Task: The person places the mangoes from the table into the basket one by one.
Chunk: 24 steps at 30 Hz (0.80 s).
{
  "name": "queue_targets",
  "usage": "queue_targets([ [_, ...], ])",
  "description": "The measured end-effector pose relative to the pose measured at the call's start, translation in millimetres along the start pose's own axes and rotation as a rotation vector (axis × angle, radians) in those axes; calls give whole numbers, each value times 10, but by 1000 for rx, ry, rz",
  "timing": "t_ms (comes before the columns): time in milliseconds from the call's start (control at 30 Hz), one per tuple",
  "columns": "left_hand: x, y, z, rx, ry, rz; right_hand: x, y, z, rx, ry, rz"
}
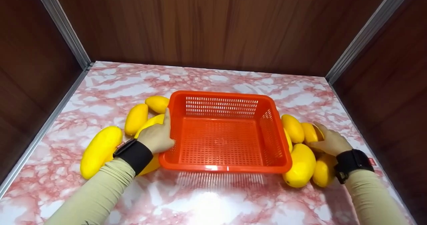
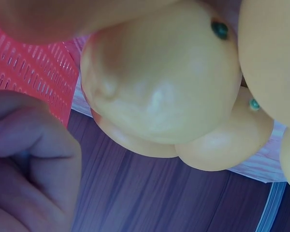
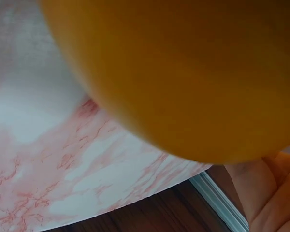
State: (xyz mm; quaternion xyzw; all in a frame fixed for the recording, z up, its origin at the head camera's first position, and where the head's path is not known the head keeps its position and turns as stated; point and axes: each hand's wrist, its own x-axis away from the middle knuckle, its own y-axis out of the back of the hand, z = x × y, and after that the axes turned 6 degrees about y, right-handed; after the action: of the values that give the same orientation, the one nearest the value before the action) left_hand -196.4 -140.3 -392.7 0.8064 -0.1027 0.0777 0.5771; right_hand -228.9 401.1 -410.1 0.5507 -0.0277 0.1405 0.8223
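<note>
An orange-red plastic basket [image 1: 220, 141] with slotted walls stands upright on the table, and no fruit shows inside. My left hand [image 1: 157, 136] holds its left rim, one finger lying along the edge and the thumb near the inner side. Yellow mangoes [image 1: 101, 151] lie around that hand; the left wrist view shows a large mango [image 2: 159, 82] close by, beside the basket's wall [image 2: 29, 72]. On the other side, my right hand [image 1: 330, 142] grips a mango [image 1: 312, 132] within a cluster. A blurred mango [image 3: 183, 87] fills much of the right wrist view, covering most of the fingers.
The tabletop [image 1: 206, 201] has a pink and white marbled surface. Brown wood-grain panels [image 1: 206, 25] enclose it at the back and both sides, with metal strips [image 1: 363, 31] at the corners. Several mangoes [image 1: 299, 166] sit against the basket's right side.
</note>
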Motion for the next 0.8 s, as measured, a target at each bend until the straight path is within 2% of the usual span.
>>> queue_targets([
  [467, 1, 6, -6, -6, 13, 4, 8, 34, 0, 70, -2, -49],
  [800, 9, -7, -1, -17, 8, 6, 24, 68, 5, 34, -36, -53],
])
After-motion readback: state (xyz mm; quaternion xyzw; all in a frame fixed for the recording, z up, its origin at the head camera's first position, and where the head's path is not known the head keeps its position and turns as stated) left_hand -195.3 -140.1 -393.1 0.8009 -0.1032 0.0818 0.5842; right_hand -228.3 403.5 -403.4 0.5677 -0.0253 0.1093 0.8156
